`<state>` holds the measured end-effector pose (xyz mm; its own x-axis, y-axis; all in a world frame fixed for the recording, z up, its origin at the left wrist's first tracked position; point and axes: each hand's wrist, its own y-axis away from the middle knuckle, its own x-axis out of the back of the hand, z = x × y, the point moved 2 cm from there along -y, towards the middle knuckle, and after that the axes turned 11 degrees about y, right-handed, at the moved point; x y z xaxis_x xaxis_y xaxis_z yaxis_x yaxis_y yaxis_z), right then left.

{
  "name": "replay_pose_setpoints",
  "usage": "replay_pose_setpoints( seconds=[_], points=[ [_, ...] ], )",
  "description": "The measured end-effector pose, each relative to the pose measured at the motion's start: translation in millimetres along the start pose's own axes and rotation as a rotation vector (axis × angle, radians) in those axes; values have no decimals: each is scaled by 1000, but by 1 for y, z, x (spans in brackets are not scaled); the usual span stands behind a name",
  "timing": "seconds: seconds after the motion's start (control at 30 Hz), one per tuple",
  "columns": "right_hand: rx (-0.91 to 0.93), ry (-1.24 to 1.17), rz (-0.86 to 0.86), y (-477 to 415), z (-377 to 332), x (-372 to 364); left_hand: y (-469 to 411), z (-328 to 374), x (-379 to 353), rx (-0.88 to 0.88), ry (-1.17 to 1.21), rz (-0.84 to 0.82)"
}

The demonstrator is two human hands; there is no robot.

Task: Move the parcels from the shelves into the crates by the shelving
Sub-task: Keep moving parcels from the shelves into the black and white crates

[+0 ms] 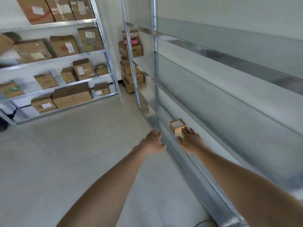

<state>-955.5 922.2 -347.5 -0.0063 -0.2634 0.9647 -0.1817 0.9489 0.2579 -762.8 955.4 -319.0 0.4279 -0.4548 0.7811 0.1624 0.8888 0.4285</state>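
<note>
Here both hands are open: right hand [191, 139] reaches the small parcel [177, 126] on the bottom shelf [213, 145]; left hand [153, 141] outside the rail. Risk: one-handed grab pushes it backward.

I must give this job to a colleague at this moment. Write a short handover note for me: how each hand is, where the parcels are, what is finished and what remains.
Left hand: open, holds nothing, over the floor just outside the front rail of the bottom shelf.
Right hand: open, inside that shelf, fingers at the small parcel; whether they touch it cannot be told.
The small parcel lies on the bottom shelf, not yet gripped. The far rack holds many parcels.
Crates: not in view, so what is done cannot be told.
Left: grip the small parcel, carry it to a crate, then do the far rack.
</note>
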Motion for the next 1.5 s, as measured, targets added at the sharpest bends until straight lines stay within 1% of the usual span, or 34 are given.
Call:
replay_pose_setpoints(
  seconds=[0.2, 0.43, 0.67, 0.7, 0.83, 0.93, 1.07, 1.27, 1.33, 1.37, 1.43, 1.5],
  points=[
    [0, -17, -26, -54, 0, 2, -51, -11, 26, 33, 20, -15],
    [-25, -28, -52, -125, -13, 0, -125, -33, 55, -11, 36, -79],
    [-156, -75, -97, -211, -43, -5, -225, -74, 100, -98, 17, -190],
    [-203, -104, -111, -233, -51, -7, -250, -85, 112, -115, 9, -224],
    [-260, -137, -117, -264, -66, -10, -286, -102, 131, -142, 6, -271],
    [-323, -206, -140, -283, -76, -14, -318, -111, 142, -148, 41, -319],
    [-421, -342, -141, -309, -70, -22, -352, -102, 148, -156, 133, -399],
    [-581, -597, -118, -349, -42, -38, -411, -93, 145, -104, 260, -480],
    [-662, -704, -129, -372, -25, -48, -444, -85, 140, -70, 275, -510],
    [-690, -734, -145, -370, -24, -51, -442, -86, 138, -57, 289, -515],
    [-743, -803, -153, -386, -10, -61, -465, -81, 135, -54, 307, -516],
    [-818, -900, -165, -395, 0, -68, -487, -81, 127, -14, 302, -536]
  ],
)
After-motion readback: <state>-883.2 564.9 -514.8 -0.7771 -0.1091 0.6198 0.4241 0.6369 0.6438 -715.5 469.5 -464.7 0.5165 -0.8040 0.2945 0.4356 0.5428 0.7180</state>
